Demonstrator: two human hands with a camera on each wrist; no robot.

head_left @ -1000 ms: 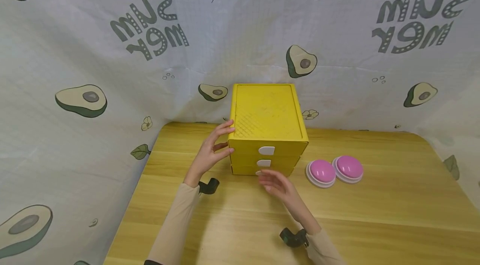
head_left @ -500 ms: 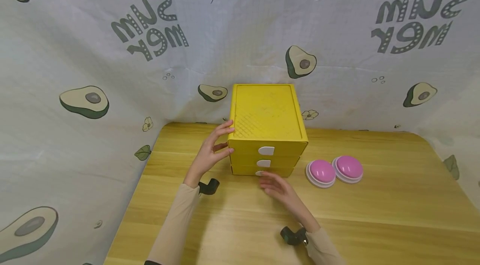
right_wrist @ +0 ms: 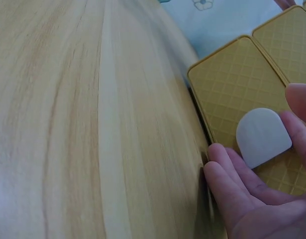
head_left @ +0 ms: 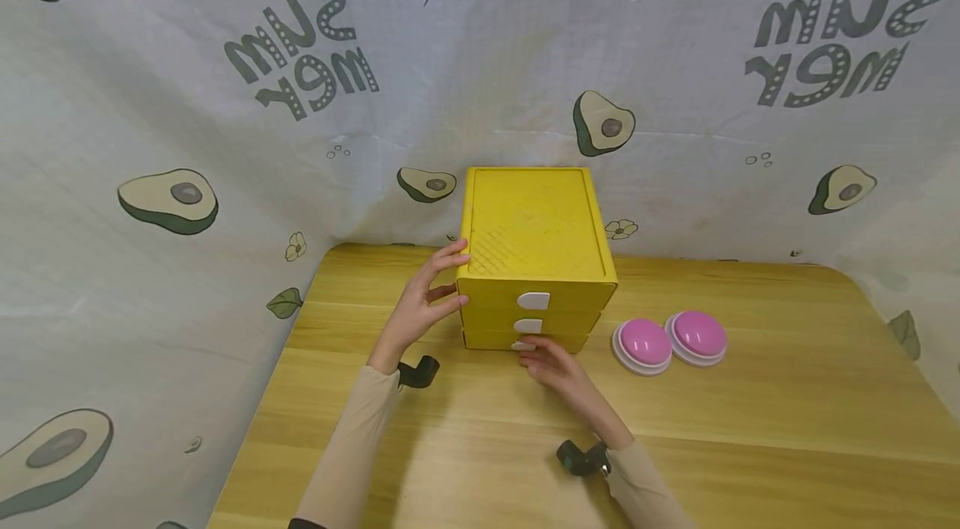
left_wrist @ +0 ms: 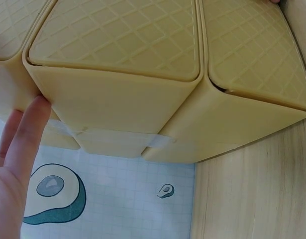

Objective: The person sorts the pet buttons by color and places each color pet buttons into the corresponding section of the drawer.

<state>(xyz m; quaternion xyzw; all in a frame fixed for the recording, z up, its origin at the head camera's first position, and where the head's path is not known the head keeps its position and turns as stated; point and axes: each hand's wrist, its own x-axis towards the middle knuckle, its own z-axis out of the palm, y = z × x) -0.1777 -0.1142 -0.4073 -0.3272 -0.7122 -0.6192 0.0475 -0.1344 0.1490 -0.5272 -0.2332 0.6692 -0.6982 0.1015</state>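
A yellow cabinet [head_left: 536, 221] with three shut drawers stands at the back of the table, a white handle on each drawer front. My left hand [head_left: 416, 308] rests on the cabinet's left side near its front; in the left wrist view its fingers [left_wrist: 31, 132] lie extended against the yellow wall. My right hand [head_left: 558, 366] is at the bottom drawer. In the right wrist view its fingers lie on either side of that drawer's white handle [right_wrist: 263, 137], with the thumb off it; no firm grip shows.
Two pink push buttons with white bases, the nearer one [head_left: 645, 344] and the farther one [head_left: 699, 336], sit right of the cabinet on the wooden table [head_left: 810, 379]. A curtain [head_left: 480, 79] with avocado prints hangs close behind the cabinet.
My right hand and wrist have shifted slightly forward, closer to the bottom handle. The left hand stays against the cabinet's side, and the drawers have not moved.
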